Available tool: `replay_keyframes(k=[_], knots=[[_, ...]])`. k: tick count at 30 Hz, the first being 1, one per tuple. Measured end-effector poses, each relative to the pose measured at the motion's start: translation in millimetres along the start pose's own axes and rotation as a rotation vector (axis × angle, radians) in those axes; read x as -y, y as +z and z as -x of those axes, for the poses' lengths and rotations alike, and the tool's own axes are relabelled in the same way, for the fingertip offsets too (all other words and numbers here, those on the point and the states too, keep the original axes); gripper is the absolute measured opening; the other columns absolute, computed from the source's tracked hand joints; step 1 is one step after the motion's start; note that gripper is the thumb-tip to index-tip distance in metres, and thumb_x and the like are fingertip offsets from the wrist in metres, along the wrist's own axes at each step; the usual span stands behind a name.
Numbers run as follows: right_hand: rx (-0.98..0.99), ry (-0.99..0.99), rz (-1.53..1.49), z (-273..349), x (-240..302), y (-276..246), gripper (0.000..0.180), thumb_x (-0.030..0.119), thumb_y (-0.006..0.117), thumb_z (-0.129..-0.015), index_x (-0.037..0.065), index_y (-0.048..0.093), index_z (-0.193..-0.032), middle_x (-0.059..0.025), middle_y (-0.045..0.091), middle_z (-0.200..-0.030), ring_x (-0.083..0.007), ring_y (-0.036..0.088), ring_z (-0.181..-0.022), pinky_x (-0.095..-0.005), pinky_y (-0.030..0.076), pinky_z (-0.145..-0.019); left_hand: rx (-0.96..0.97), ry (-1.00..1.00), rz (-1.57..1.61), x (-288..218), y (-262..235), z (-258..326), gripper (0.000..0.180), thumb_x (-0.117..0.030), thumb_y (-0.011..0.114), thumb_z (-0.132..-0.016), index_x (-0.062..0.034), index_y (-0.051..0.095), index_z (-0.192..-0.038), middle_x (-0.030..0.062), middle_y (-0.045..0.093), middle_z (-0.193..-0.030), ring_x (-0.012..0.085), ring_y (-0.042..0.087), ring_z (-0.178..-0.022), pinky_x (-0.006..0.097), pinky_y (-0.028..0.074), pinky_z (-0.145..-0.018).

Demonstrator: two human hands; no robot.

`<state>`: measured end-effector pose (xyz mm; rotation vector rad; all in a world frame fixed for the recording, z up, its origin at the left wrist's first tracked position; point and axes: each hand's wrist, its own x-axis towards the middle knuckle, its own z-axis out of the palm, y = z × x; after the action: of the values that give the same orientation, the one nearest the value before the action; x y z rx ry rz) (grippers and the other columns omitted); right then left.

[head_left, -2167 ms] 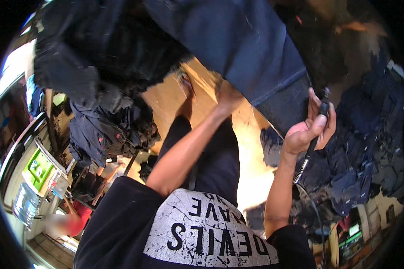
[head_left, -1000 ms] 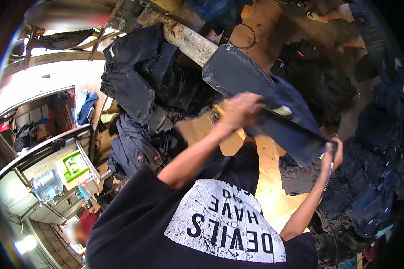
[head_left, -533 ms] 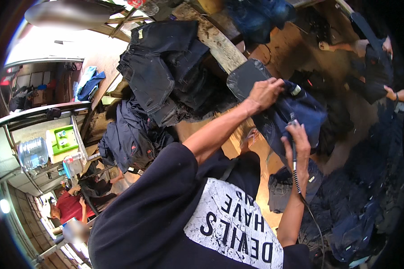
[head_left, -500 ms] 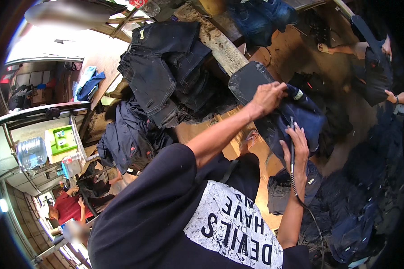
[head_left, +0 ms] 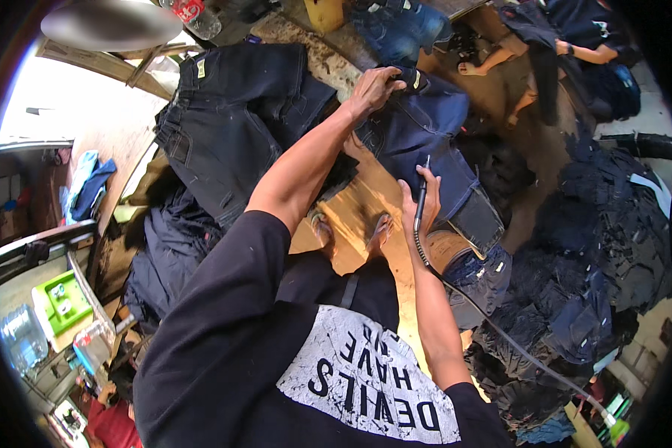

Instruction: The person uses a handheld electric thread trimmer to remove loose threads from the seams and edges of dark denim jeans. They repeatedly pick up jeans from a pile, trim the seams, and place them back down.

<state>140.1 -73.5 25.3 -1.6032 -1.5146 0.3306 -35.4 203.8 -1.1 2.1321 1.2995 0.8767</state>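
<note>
Dark blue denim shorts (head_left: 429, 127) lie stretched over a flat dark board, whose rounded end (head_left: 479, 224) sticks out past the leg hem at the near right. My left hand (head_left: 377, 93) is closed on the waistband at the far end, beside a small pale label. In my right hand (head_left: 430, 200) is a slim black pen-shaped rotary tool (head_left: 422, 196), its tip pointing away from me at the denim. Whether the tip touches the cloth I cannot tell. A flexible shaft (head_left: 493, 325) runs from the tool toward the lower right.
Black shorts (head_left: 235, 104) are stacked at my left, above a dark garment heap (head_left: 172, 254). More dark garments (head_left: 567, 299) pile up at right. A wooden plank (head_left: 306, 48) and blue jeans (head_left: 399, 33) lie ahead. Another person's arm (head_left: 597, 54) shows at far right.
My view has shifted. My left hand has drawn the shorts along the board, so its far end is covered and the near end shows. The shorts lie flatter; the tool stays in my right hand.
</note>
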Motion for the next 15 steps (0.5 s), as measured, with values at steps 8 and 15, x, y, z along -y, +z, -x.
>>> replay_keyframes(k=[8, 15], knots=[[-0.012, 0.127, -0.072, -19.2, 7.9, -53.9, 0.034, 0.020, 0.084, -0.095, 0.005, 0.072, -0.123, -0.0157, 0.076, -0.124, -0.0325, 0.071, -0.120, -0.0418, 0.051, -0.107, 0.027, -0.026, -0.279, -72.9, -3.0, 109.7, 0.079, -0.060, 0.063, -0.100, -0.0179, 0.044, -0.165, 0.0200, 0.034, -0.174, 0.0415, 0.021, -0.164, 0.066, 0.018, -0.129], [0.125, 0.100, -0.039, -55.7, -40.0, -36.3, 0.053, 0.023, 0.089, -0.090, 0.007, 0.065, -0.135, -0.0155, 0.075, -0.131, -0.0322, 0.068, -0.128, -0.0422, 0.048, -0.113, 0.318, 0.160, -0.318, -49.5, 27.1, 45.2, 0.080, -0.073, 0.040, -0.105, -0.0222, 0.046, -0.165, 0.0156, 0.032, -0.176, 0.0363, 0.020, -0.165, 0.061, 0.006, -0.134]])
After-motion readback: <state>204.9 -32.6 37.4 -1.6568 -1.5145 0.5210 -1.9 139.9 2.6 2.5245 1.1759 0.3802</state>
